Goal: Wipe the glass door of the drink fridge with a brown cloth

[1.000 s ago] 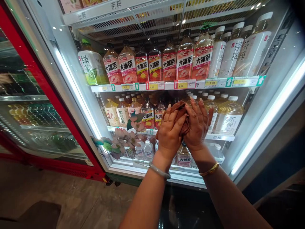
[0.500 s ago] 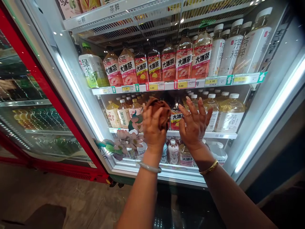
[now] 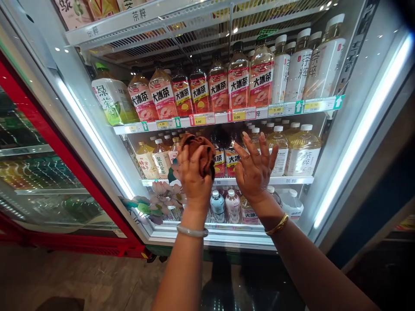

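A crumpled brown cloth (image 3: 203, 152) is bunched under the fingers of my left hand (image 3: 194, 179), in front of the lower tea-bottle shelf. My left wrist carries a pale bangle. To the right, my right hand (image 3: 256, 170) is spread with its fingers stretched upward, holding nothing. It appears to rest on the glass door (image 3: 240, 235) of the drinks fridge, though the contact itself is hard to make out. A gold bracelet is on the right wrist. Behind the hands stand iced tea bottles (image 3: 232, 160), partly covered by the fingers.
Several large tea bottles (image 3: 238, 82) line the shelf (image 3: 220, 117) above my hands. Small bottles (image 3: 232, 205) stand on the bottom level. Flower decals (image 3: 165, 194) mark the lower left of the glass. A red-framed fridge (image 3: 106, 216) adjoins on the left.
My left hand and the cloth have shifted left relative to the bottles, uncovering more iced tea labels. The right hand stays spread, slightly further left. The view has turned a little.
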`<state>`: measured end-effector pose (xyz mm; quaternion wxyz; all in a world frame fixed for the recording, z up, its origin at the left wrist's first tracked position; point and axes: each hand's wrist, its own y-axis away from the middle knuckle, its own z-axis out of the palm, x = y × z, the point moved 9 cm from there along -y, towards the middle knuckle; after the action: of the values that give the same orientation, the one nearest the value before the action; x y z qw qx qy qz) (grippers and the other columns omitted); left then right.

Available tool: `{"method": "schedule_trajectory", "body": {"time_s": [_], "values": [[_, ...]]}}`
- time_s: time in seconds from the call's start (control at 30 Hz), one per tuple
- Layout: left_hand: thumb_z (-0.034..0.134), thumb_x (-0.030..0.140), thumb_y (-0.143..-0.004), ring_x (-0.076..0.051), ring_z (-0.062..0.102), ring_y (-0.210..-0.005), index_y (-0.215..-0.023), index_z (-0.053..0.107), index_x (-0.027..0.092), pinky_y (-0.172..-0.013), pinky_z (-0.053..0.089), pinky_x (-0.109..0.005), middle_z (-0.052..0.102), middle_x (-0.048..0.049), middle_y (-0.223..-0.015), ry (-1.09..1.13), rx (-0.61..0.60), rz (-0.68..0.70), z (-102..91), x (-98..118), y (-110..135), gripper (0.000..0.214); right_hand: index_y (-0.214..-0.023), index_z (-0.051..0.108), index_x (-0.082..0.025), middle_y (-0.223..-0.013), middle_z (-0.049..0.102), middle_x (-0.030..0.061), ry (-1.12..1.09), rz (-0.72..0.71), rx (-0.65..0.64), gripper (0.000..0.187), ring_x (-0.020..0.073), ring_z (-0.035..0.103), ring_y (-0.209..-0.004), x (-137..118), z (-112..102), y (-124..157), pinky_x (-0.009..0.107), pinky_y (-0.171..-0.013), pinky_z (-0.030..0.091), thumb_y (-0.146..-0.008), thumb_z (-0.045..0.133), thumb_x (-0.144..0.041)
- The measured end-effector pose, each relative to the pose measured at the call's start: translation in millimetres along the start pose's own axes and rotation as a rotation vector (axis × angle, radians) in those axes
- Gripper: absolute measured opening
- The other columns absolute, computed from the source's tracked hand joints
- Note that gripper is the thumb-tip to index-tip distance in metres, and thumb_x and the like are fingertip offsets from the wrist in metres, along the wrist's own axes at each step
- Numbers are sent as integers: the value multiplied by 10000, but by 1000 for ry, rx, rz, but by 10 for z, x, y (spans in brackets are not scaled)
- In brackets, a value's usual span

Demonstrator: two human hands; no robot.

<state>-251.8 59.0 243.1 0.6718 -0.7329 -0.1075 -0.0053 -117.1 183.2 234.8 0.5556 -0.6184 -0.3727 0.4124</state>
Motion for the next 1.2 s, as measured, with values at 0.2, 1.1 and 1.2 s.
{"method": "schedule_trajectory", "body": {"time_s": [0.2,1.1,1.2], "values": [[614,99,-911,-281,338,-1567,-1368,628,250,-1267,363,-518,540,-107,-1540,117,-139,279,293,567,184,481,-1440,565,-309,-1540,579,14,-27,-4,44,462,209,277,-1597,19,-23,14,575,-1321,123,-998,464,-219],[660,110,-799,-249,471,-1477,-1342,613,200,-1265,358,-452,511,-142,-1551,-72,292,-268,-411,-762,180,553,-1418,558,-323,-1611,491,-9,-49,-44,-90,524,213,256,-1606,-226,133,18,606,-1324,-5,-919,541,-163],[654,145,-856,-263,489,-1462,-1319,642,212,-1246,387,-456,541,-145,-1513,-28,190,-100,-117,-299,308,468,-1435,546,-328,-1615,488,-8,-56,-56,-118,513,195,266,-1601,-275,178,33,579,-1329,-14,-945,523,-178]]}}
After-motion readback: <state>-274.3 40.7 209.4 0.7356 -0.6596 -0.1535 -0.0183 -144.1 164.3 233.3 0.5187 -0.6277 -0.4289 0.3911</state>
